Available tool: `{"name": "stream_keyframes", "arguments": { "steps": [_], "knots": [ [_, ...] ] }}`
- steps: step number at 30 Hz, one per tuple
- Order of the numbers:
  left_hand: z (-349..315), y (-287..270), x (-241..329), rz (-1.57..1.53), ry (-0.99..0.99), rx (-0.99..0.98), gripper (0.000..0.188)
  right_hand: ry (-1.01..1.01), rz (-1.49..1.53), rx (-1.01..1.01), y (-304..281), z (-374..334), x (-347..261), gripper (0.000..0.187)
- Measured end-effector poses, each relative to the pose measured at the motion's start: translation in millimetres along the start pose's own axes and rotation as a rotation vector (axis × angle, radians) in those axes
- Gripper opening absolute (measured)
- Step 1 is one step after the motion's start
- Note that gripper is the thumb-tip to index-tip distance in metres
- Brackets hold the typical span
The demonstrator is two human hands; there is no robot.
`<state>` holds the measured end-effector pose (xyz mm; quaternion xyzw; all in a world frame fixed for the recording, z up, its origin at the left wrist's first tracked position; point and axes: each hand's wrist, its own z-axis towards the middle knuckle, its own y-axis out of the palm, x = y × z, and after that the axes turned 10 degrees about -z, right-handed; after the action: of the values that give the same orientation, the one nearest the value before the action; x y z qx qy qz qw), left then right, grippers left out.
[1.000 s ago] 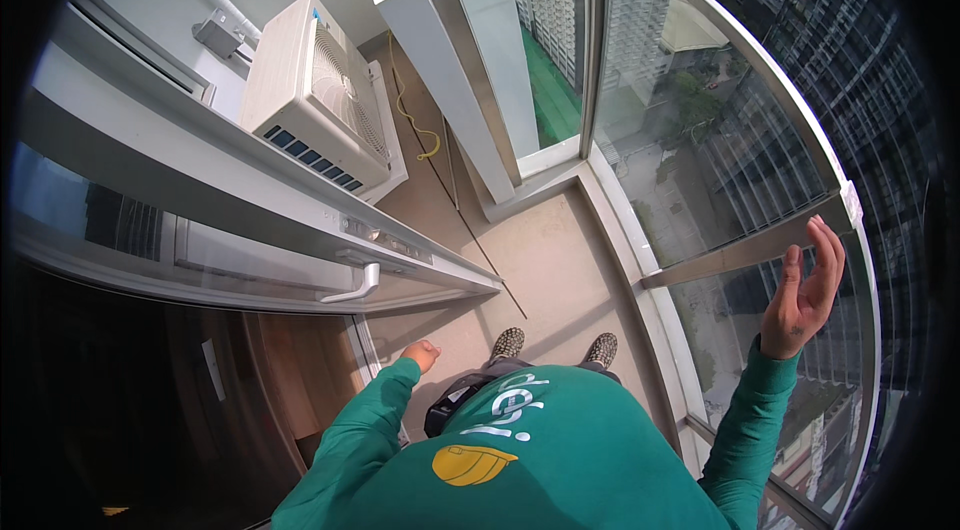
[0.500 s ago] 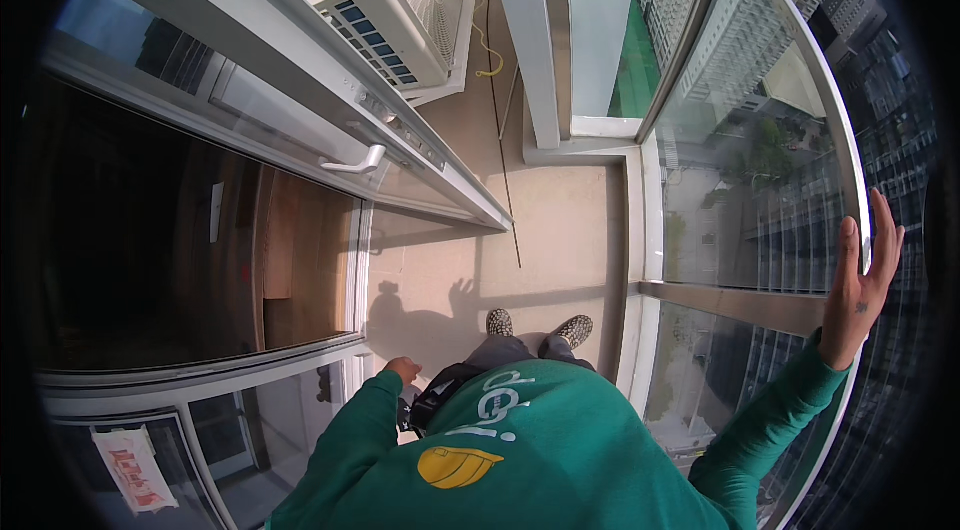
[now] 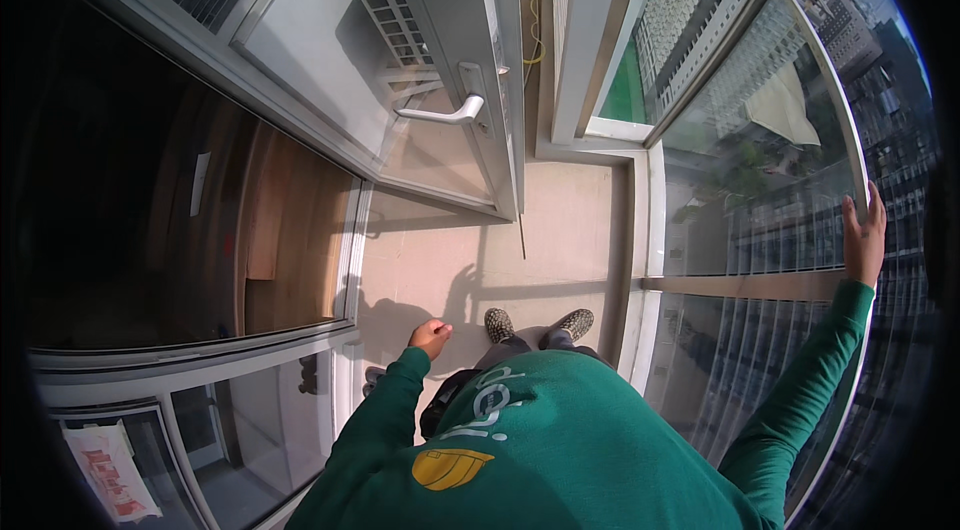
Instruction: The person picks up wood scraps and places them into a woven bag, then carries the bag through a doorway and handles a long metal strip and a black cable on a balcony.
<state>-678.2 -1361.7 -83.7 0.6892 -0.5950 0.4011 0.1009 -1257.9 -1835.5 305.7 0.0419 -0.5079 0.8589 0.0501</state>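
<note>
My left hand (image 3: 430, 338) hangs in front of my body at hip height, fingers curled in, and nothing shows in it. The tiled floor lies below it. Out to the right, my right hand (image 3: 865, 238) lies on the top rail (image 3: 848, 130) of the glass balcony railing. Its fingers stretch forward along the rail, with the thumb apart on the inner side. Ahead on the left stands a glazed door (image 3: 505, 110) with a grey-white frame, swung out over the balcony. Its white lever handle (image 3: 445, 114) is out of reach of both hands.
My shoes (image 3: 570, 325) are on the beige floor (image 3: 570, 220), beside a low curb (image 3: 630, 230). Behind the door glass is an outdoor air-conditioner unit (image 3: 395, 15). A yellow cord (image 3: 536, 30) hangs beyond. On the left, a doorway sill (image 3: 352, 260) borders a dark room. Tall buildings stand outside the railing.
The door appears farther right and nearer, now covering much of the air-conditioner unit. My left hand has come forward and up from my hip. My right hand stays on the rail, its fingers less spread.
</note>
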Motion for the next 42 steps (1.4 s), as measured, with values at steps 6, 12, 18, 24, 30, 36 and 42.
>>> {"name": "stream_keyframes", "arguments": {
  "steps": [6,12,18,24,30,36,42],
  "knots": [
    [-17,-37,155,-0.144,0.484,0.166,0.015,0.081,0.008,-0.014,-12,1,-6,0.056],
    [-52,-59,359,0.113,1.196,0.463,0.026,0.112,0.106,0.281,-3,-20,-47,0.041],
    [-21,-30,429,0.406,1.242,0.667,0.036,-0.084,0.808,-0.586,108,-116,-170,0.038],
    [0,-8,433,0.494,0.997,0.803,0.03,-0.386,0.555,-1.289,273,-183,-218,0.047],
    [-11,-4,434,0.506,0.842,0.858,0.025,-1.243,0.379,-1.125,422,-193,-226,0.04],
    [-30,-7,413,0.372,0.794,1.018,0.017,-1.065,0.328,-1.101,492,-158,-211,0.034],
    [-31,-40,289,-0.278,0.698,1.121,0.02,-1.154,0.107,-1.167,487,-148,-203,0.022]
  ]
}}
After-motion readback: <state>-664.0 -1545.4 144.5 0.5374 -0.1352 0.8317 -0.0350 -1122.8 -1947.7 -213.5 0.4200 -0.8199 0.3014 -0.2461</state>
